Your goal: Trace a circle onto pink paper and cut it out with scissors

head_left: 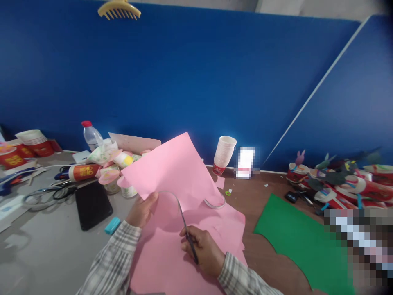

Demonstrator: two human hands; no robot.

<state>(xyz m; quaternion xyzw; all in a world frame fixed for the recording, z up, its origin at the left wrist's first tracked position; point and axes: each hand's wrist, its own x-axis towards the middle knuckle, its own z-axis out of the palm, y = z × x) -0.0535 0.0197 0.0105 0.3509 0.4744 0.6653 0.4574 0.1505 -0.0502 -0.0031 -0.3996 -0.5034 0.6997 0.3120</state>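
A pink sheet of paper (175,168) is raised and tilted in front of me. My left hand (143,209) grips its lower left edge between thumb and fingers. In my right hand (202,248) is a pair of scissors (185,219), its blades pointing up and touching the sheet. A curved cut edge runs from near my left thumb to the blades. More pink paper (172,266) lies below on the table. A round white-rimmed object (215,203), partly covered by the raised sheet, sits to the right.
A blue partition (196,82) stands behind the table. Stacked paper cups (225,153) stand near it. Green paper (303,241) and decorated cups (334,190) are at right. Leftward are a black tablet-like device (93,205), a light-blue block (112,225) and a plastic bottle (92,137).
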